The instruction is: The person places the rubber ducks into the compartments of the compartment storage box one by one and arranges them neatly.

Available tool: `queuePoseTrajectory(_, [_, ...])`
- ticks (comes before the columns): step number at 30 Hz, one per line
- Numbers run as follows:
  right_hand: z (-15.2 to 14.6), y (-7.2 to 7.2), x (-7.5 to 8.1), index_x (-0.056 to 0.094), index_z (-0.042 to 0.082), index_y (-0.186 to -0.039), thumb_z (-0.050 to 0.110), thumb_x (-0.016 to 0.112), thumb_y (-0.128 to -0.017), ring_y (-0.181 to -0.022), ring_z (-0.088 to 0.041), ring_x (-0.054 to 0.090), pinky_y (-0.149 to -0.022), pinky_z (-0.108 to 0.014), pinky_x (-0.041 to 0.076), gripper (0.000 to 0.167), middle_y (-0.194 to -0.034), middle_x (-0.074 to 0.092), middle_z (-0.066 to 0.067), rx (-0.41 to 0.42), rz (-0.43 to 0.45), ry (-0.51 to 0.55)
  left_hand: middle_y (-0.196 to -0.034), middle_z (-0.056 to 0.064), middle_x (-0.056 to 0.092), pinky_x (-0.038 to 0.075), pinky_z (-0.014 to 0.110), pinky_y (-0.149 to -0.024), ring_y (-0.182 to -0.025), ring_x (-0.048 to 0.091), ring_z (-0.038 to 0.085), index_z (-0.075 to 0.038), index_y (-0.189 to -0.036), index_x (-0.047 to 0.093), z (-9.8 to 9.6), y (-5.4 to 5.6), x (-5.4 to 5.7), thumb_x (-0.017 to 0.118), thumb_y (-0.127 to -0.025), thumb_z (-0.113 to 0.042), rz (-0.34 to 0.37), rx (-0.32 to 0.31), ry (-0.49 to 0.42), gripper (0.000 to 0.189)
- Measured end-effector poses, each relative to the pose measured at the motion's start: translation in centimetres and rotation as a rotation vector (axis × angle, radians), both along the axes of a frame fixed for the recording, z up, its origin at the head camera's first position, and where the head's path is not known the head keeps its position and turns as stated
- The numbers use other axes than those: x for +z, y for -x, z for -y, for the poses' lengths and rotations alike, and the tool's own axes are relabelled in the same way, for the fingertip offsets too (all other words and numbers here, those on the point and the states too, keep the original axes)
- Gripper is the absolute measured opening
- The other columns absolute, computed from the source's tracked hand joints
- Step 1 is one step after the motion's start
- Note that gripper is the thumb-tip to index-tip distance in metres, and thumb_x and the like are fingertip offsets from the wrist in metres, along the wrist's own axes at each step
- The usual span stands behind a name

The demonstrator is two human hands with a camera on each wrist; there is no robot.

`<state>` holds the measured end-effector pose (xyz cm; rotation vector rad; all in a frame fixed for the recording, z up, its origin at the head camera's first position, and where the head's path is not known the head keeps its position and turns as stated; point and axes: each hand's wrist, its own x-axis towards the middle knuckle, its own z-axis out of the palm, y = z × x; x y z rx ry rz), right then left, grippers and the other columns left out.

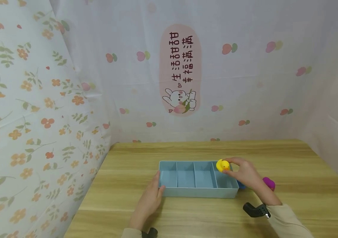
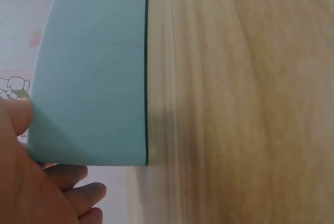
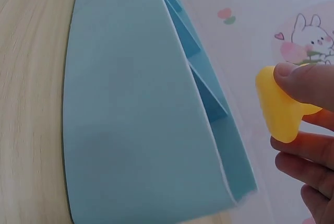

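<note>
My right hand (image 1: 247, 173) pinches a yellow toy duck (image 1: 223, 165) between thumb and fingers, above the rightmost compartment of a light blue divided box (image 1: 198, 192). In the right wrist view the duck (image 3: 276, 106) is held beyond the box's rim, the thumb on one side and a finger beneath. At the box's left end, my left hand (image 1: 149, 198) holds the front corner, its thumb at the rim and its fingers along the end wall. The compartments in view hold nothing.
Right of the box lies a magenta toy (image 1: 269, 183) on the wooden table (image 1: 133, 155). A blue thing (image 1: 241, 185) shows partly behind the box's right end, mostly hidden by the right hand. Patterned cloth (image 1: 246, 82) hangs behind the table and along its sides.
</note>
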<state>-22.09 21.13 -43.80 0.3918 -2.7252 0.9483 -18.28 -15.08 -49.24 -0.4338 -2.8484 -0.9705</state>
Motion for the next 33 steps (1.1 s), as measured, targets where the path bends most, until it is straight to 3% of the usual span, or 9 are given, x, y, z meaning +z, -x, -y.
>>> queuePoseTrajectory(12, [1.8, 0.4, -0.2, 0.068, 0.001, -0.113, 0.022, 0.079, -0.078, -0.106, -0.04, 0.061, -0.088, -0.06, 0.049, 0.042, -0.114, 0.068, -0.018, 0.045, -0.027, 0.032, -0.153, 0.023, 0.029, 0.031, 0.056, -0.111, -0.136, 0.035, 0.042, 0.002, -0.151, 0.018, 0.0, 0.2, -0.2, 0.042, -0.103, -0.021, -0.003, 0.002, -0.009, 0.059])
queuePoseTrajectory(22, [3.8, 0.6, 0.1, 0.066, -0.001, -0.115, 0.016, 0.075, -0.08, -0.106, -0.041, 0.06, -0.089, -0.059, 0.05, 0.04, -0.116, 0.066, -0.02, 0.063, 0.003, 0.043, -0.154, 0.023, 0.027, 0.03, 0.056, -0.112, -0.137, 0.033, 0.042, 0.001, -0.151, 0.017, 0.0, 0.2, -0.3, 0.041, -0.103, -0.024, 0.013, 0.004, -0.008, 0.059])
queuePoseTrajectory(33, [6.5, 1.2, -0.2, 0.069, 0.002, -0.112, 0.017, 0.077, -0.079, -0.104, -0.037, 0.061, -0.088, -0.055, 0.051, 0.037, -0.112, 0.068, -0.015, 0.112, -0.039, 0.07, -0.154, 0.022, 0.027, 0.03, 0.055, -0.112, -0.137, 0.034, 0.042, 0.0, -0.151, 0.016, 0.1, 0.1, 0.1, 0.04, -0.103, -0.025, 0.02, -0.007, -0.019, 0.059])
